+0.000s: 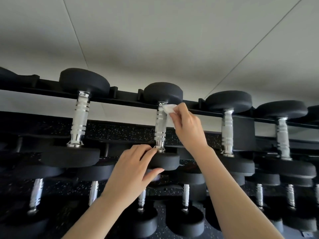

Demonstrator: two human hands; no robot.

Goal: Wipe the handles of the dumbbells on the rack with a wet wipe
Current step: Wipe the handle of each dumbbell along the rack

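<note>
White wet wipe (167, 108) pinched between fingertips of right hand (188, 128), pressed against upper end of chrome handle (160, 130) of middle dumbbell (163, 93), top tier of rack (124, 97). Left hand (133, 168) gripping near head of same dumbbell: fingers curled over rim by collar, thumb underneath. Lower part of wipe hidden behind right fingers; lower-tier dumbbells dark, partly cut off, hard to make out.

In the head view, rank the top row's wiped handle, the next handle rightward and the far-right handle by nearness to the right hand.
1. Wiped handle, centre, beside the right hand.
2. Next handle, to its right.
3. Far-right handle, farther right.
</note>
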